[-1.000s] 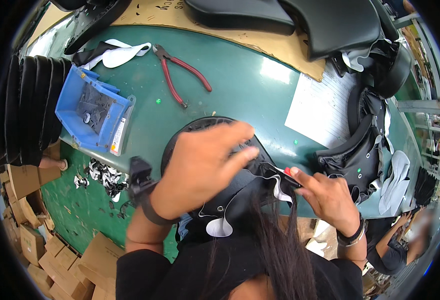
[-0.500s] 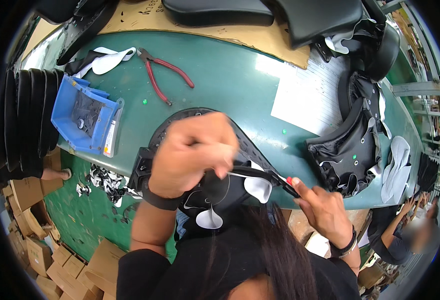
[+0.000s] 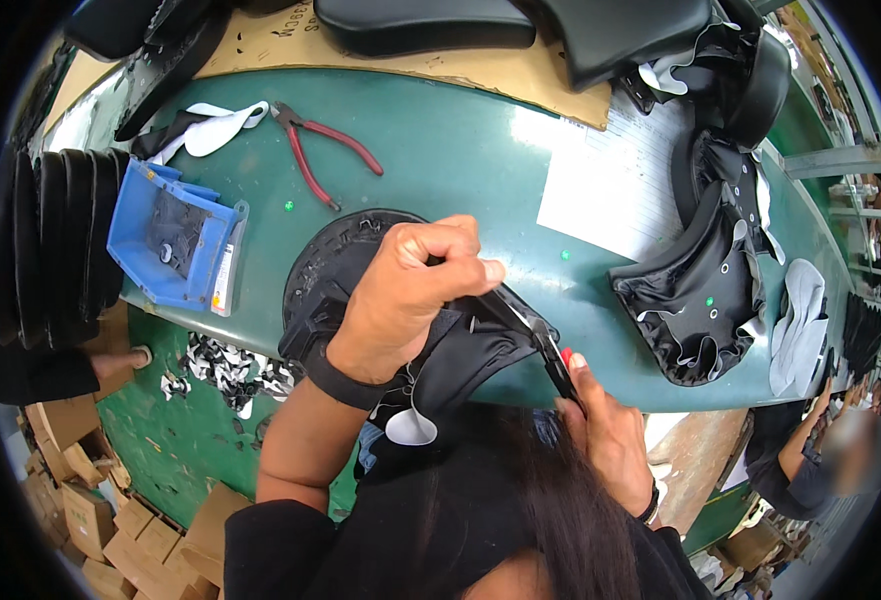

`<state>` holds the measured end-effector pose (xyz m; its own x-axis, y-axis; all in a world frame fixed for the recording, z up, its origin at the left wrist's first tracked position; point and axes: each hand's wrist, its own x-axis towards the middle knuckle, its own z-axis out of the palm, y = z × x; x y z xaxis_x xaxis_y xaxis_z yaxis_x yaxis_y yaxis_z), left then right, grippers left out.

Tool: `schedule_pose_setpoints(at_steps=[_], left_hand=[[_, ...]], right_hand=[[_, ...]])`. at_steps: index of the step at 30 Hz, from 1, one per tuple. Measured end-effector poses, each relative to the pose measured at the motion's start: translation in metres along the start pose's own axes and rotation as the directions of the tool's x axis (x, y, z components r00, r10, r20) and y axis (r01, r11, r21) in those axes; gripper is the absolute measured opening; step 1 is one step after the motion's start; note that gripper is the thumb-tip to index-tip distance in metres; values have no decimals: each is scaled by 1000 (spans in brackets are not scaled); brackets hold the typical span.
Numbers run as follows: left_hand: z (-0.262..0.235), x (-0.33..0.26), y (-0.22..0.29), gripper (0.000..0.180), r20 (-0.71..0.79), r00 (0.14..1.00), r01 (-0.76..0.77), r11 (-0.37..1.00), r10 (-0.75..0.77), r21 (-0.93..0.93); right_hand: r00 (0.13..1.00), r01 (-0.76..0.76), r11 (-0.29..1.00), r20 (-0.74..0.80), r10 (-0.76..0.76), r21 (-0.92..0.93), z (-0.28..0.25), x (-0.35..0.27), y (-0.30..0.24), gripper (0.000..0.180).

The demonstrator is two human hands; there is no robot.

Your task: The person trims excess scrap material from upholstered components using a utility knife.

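Note:
In front of me a black padded piece (image 3: pixel 335 235) lies on the table's near edge, its rim facing up. Loose black cover material (image 3: pixel 470 355) with a white-backed flap (image 3: pixel 411 428) hangs toward my body. My left hand (image 3: pixel 415 285) is closed on the taut edge of that cover, above the piece. In my right hand (image 3: pixel 610 435) is a slim black cutting tool (image 3: pixel 558 368) with a red part, apparently a cutter knife. Its front end meets the cover's edge at the piece's right corner, to the right of my left hand.
Red-handled nippers (image 3: pixel 310 160) and a blue bin (image 3: pixel 165 240) of small dark parts are at the left of the green table (image 3: pixel 440 140). Paper (image 3: pixel 600 200) and another black padded piece (image 3: pixel 695 310) lie right. Finished-looking black cushions (image 3: pixel 425 22) line the back. Another person (image 3: pixel 830 450) sits far right.
My right hand has moved left with the tool, closer to my left hand. My left hand now pinches the cover edge higher up. The second white flap has gone from view.

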<state>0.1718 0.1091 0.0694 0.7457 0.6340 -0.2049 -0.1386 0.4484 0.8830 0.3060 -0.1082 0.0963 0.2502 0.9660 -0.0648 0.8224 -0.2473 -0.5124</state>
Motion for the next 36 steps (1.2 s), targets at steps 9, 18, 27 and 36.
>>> schedule_pose_setpoints(at_steps=[9,18,27,36], left_hand=[[17,3,25,19,197,979,-204,139,59,969],[-6,22,-13,30,256,910,-395,499,325,771],[-19,34,4,37,333,889,-355,932,313,72],[-32,31,13,36,405,848,-515,710,340,481]], right_hand=[[994,63,973,101,-42,-222,-13,63,17,42],[999,23,987,-46,-16,159,26,55,13,51],[998,-56,884,5,61,464,30,52,-3,45],[986,-145,907,133,99,396,9,73,-4,42]])
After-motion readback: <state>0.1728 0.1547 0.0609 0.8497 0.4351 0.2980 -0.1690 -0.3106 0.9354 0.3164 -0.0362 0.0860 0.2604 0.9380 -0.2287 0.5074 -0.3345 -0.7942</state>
